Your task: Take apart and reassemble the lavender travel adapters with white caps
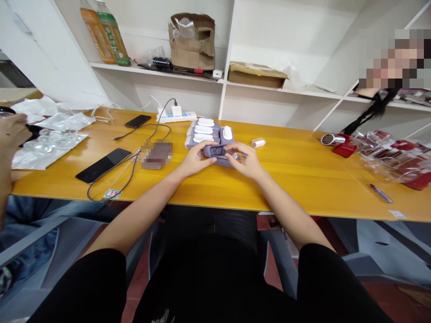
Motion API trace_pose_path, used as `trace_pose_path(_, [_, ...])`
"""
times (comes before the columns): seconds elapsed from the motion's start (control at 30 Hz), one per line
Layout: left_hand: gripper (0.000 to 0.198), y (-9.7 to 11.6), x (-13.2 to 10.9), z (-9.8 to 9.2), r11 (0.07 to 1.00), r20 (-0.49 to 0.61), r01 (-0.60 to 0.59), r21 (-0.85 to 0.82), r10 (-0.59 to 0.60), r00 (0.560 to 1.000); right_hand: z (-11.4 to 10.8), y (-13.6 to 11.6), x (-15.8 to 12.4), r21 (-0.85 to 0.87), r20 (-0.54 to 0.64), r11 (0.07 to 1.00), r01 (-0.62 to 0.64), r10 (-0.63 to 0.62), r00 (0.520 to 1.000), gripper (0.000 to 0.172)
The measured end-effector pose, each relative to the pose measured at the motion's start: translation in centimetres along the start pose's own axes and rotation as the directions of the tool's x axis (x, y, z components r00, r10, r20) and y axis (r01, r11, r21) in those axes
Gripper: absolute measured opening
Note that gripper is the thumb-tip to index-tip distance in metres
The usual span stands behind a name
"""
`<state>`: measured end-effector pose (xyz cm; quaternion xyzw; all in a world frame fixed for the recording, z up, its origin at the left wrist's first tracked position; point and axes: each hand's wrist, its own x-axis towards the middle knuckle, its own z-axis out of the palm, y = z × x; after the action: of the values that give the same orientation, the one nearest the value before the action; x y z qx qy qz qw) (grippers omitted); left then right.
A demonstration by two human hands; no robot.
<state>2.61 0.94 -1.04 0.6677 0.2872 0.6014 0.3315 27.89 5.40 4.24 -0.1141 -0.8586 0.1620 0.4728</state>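
My left hand (197, 159) is closed around the left end of a grey-purple hollow casing (211, 151), its dark open side facing up. At the casing's right end, my right hand (247, 161) has its fingers drawn together. A small dark, coil-like part (243, 155) shows by those fingers; its kind is unclear. Beneath both hands lies another grey-purple piece (225, 162), partly hidden. Just behind them sit several grey-purple units with ridged white tops (204, 130). To the right, a small white piece (258, 142) rests on the table.
The wooden table (289, 179) also holds two phones (103, 165), a cable, a blurred box (157, 155) and a power strip (177, 116). Red and clear plastic parts (393, 157) are heaped at right. Clear-bagged items (50, 143) and another person's hand (11, 130) are at left.
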Motion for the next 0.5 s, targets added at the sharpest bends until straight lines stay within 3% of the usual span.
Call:
trace_pose_path(0.3, [0.073,0.18,-0.03,0.2,0.999,-0.01,0.034,-0.015,-0.034,0.999,0.09,-0.06,0.13,-0.011,0.032,1.0,0.025,-0.025,0.999,0.018])
trace_pose_path(0.5, [0.047,0.07,-0.01,0.08,0.998,-0.071,0.047,0.042,-0.044,0.996,0.67,-0.39,0.12,-0.022,0.075,0.999,0.03,-0.028,0.997,0.017])
